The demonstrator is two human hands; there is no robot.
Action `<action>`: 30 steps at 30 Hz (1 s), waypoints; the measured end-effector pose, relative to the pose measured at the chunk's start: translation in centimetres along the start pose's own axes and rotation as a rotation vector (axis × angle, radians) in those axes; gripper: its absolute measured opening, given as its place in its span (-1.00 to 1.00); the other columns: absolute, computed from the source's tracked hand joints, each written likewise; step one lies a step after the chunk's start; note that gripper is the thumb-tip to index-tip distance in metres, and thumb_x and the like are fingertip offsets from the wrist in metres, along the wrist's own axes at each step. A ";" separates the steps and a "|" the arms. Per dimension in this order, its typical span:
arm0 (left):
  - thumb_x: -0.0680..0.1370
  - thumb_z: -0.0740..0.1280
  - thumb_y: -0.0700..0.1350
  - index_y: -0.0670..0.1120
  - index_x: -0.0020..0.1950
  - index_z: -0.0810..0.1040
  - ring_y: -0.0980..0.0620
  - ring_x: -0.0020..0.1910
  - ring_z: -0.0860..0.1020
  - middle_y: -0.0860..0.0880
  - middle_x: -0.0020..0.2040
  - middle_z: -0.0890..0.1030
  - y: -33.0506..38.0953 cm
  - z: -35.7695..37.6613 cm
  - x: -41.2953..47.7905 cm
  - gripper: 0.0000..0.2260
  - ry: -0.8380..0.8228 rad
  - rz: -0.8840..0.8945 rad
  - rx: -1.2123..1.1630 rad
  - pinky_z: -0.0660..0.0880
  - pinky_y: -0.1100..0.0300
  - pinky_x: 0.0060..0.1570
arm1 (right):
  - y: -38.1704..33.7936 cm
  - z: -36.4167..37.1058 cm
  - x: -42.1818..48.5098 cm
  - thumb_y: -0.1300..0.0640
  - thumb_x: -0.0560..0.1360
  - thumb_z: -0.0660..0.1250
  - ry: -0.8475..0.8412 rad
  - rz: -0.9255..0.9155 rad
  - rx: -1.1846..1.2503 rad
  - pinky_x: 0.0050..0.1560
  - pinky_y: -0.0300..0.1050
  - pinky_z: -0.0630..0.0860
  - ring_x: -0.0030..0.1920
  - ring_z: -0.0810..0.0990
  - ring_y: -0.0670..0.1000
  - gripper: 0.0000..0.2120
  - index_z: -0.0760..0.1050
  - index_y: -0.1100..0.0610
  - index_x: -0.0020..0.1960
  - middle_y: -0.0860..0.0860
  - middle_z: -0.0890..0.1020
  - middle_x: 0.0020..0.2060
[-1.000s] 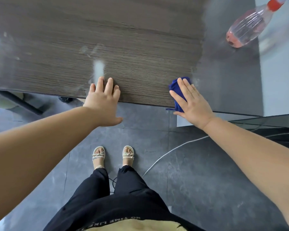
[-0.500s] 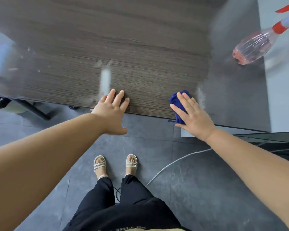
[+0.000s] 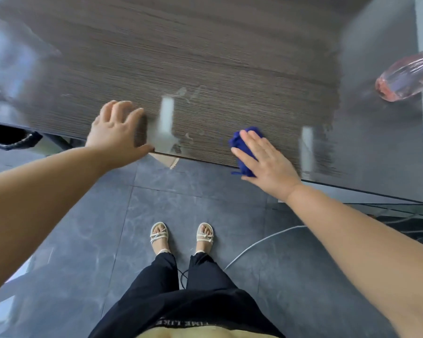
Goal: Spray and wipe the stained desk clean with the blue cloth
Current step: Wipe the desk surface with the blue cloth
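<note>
My right hand (image 3: 266, 164) presses the crumpled blue cloth (image 3: 238, 145) with straight fingers at the dark wood-grain tabletop's (image 3: 205, 57) near edge, mid-frame, to scrub, while my left hand (image 3: 115, 130) rests flat and released, probably bracing me.

Grey floor tiles (image 3: 291, 276) were seen down below, with a white cable (image 3: 261, 242) trailed across them. Pale sandals (image 3: 159, 236) and black trousers (image 3: 181, 301) were worn, and a tan cardboard corner (image 3: 166, 161) was glimpsed too.

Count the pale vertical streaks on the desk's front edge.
2. One streak lies just right of the left hand; the other lies right of the right hand pressing the blue cloth. Blur may hide fainter marks.
</note>
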State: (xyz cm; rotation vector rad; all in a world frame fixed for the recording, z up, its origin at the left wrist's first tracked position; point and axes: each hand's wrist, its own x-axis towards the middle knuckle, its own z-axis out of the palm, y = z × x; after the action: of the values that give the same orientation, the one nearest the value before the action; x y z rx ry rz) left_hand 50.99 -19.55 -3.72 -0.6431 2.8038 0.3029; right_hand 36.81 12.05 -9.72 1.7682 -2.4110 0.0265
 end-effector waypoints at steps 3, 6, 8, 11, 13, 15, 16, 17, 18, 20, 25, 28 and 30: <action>0.40 0.32 0.30 -0.05 0.51 0.13 -0.14 0.47 0.01 -0.11 0.48 0.11 -2.7 0.3 -0.2 -0.19 -0.029 -0.084 -0.002 0.13 -0.11 0.41 | 0.7 0.2 -1.0 0.05 0.26 0.59 -0.028 0.058 -0.019 0.36 0.17 0.23 0.41 0.21 0.24 -0.16 0.24 0.14 0.41 0.24 0.19 0.43; 0.40 0.27 0.37 -0.04 0.51 0.11 -0.14 0.48 0.01 -0.12 0.49 0.10 -2.9 0.6 0.0 -0.17 -0.041 -0.082 -0.004 0.08 -0.05 0.43 | -1.6 0.7 1.8 0.03 0.28 0.57 -0.043 0.081 -0.029 0.35 0.18 0.25 0.41 0.24 0.25 -0.17 0.24 0.13 0.42 0.26 0.27 0.42; 0.40 0.25 0.37 -0.04 0.51 0.12 -0.16 0.47 0.04 -0.12 0.49 0.11 -2.8 0.6 0.1 -0.18 -0.043 -0.057 0.014 0.07 -0.04 0.43 | -4.4 1.2 5.2 0.03 0.30 0.55 -0.031 0.079 -0.050 0.38 0.16 0.20 0.41 0.28 0.26 -0.19 0.25 0.11 0.43 0.26 0.31 0.42; 0.44 0.25 0.31 -0.02 0.52 0.11 -0.16 0.46 0.06 -0.11 0.50 0.11 -3.1 0.2 0.3 -0.23 -0.058 -0.059 0.030 0.08 -0.03 0.42 | -9.8 2.2 11.3 0.10 0.30 0.54 0.041 0.077 -0.010 0.40 0.11 0.17 0.41 0.32 0.24 -0.27 0.37 0.11 0.41 0.24 0.35 0.40; 0.47 0.28 0.24 0.01 0.52 0.15 -0.16 0.45 0.08 -0.09 0.49 0.14 -3.5 -0.2 0.7 -0.30 -0.073 -0.058 -0.024 0.13 -0.03 0.40 | -12.8 2.6 14.8 0.08 0.30 0.54 0.044 0.078 0.033 0.40 0.08 0.21 0.41 0.33 0.19 -0.30 0.40 0.09 0.39 0.20 0.36 0.40; 0.49 0.31 0.15 0.02 0.51 0.18 -0.17 0.43 0.11 -0.07 0.48 0.18 -4.4 -0.8 1.1 -0.36 -0.097 -0.027 -0.072 0.18 -0.03 0.39 | -13.5 2.6 16.6 0.03 0.30 0.55 0.052 0.062 0.049 0.38 0.06 0.26 0.40 0.35 0.18 -0.31 0.42 0.08 0.38 0.19 0.38 0.40; 0.50 0.33 0.12 0.01 0.51 0.19 -0.17 0.43 0.13 -0.06 0.47 0.20 -5.1 -1.2 1.3 -0.37 -0.108 0.001 -0.084 0.19 -0.01 0.39 | -13.0 2.5 16.5 0.01 0.29 0.55 0.046 0.039 0.064 0.37 0.07 0.28 0.39 0.36 0.19 -0.31 0.43 0.08 0.37 0.20 0.39 0.39; 0.49 0.34 0.10 0.00 0.51 0.19 -0.16 0.42 0.14 -0.06 0.47 0.21 -5.7 -1.5 1.4 -0.37 -0.118 0.029 -0.085 0.19 0.00 0.39 | -12.0 2.3 15.6 0.01 0.29 0.56 0.037 0.001 0.079 0.36 0.08 0.29 0.39 0.36 0.20 -0.29 0.42 0.10 0.38 0.21 0.38 0.39; 0.49 0.35 0.09 0.00 0.51 0.19 -0.15 0.43 0.13 -0.06 0.46 0.21 -6.4 -1.6 1.3 -0.35 -0.121 0.048 -0.081 0.19 -0.01 0.39 | -10.9 2.2 14.2 0.02 0.28 0.56 0.031 -0.029 0.082 0.37 0.08 0.28 0.40 0.35 0.21 -0.27 0.40 0.11 0.39 0.23 0.36 0.40; 0.46 0.37 0.12 0.00 0.51 0.17 -0.14 0.44 0.09 -0.06 0.46 0.19 -7.7 -1.5 1.2 -0.31 -0.100 0.042 -0.057 0.21 -0.06 0.37 | -8.3 1.8 10.8 0.04 0.29 0.56 0.020 -0.026 0.036 0.38 0.10 0.24 0.43 0.28 0.22 -0.22 0.31 0.12 0.42 0.23 0.28 0.44; 0.44 0.35 0.22 -0.07 0.50 0.17 -0.12 0.46 0.03 -0.07 0.47 0.15 -12.2 -1.1 0.2 -0.25 -0.007 -0.127 -0.062 0.14 -0.06 0.41 | -7.6 1.5 8.8 0.04 0.34 0.53 -0.035 0.090 -0.046 0.41 0.14 0.17 0.44 0.16 0.22 -0.19 0.18 0.12 0.45 0.22 0.14 0.44; 0.49 0.32 0.16 -0.10 0.50 0.19 -0.12 0.48 0.01 -0.09 0.48 0.15 -14.7 -1.1 -0.2 -0.32 0.050 -0.197 -0.105 0.10 -0.06 0.43 | -10.6 2.0 12.6 0.03 0.32 0.55 -0.038 0.115 -0.085 0.39 0.16 0.16 0.43 0.20 0.24 -0.17 0.20 0.14 0.45 0.27 0.23 0.43; 0.51 0.29 0.13 -0.10 0.50 0.19 -0.14 0.48 0.02 -0.10 0.48 0.15 -15.6 -1.0 -0.6 -0.36 0.053 -0.214 -0.118 0.10 -0.06 0.43 | -13.4 2.2 16.3 0.06 0.26 0.58 -0.038 0.109 -0.053 0.37 0.16 0.20 0.40 0.30 0.27 -0.18 0.30 0.15 0.43 0.28 0.33 0.40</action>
State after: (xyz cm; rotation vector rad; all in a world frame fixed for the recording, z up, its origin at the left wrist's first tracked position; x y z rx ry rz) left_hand 58.33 -33.32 -4.92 -0.9822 2.7498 0.4171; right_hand 44.54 -7.74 -10.77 1.6286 -2.5074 -0.0580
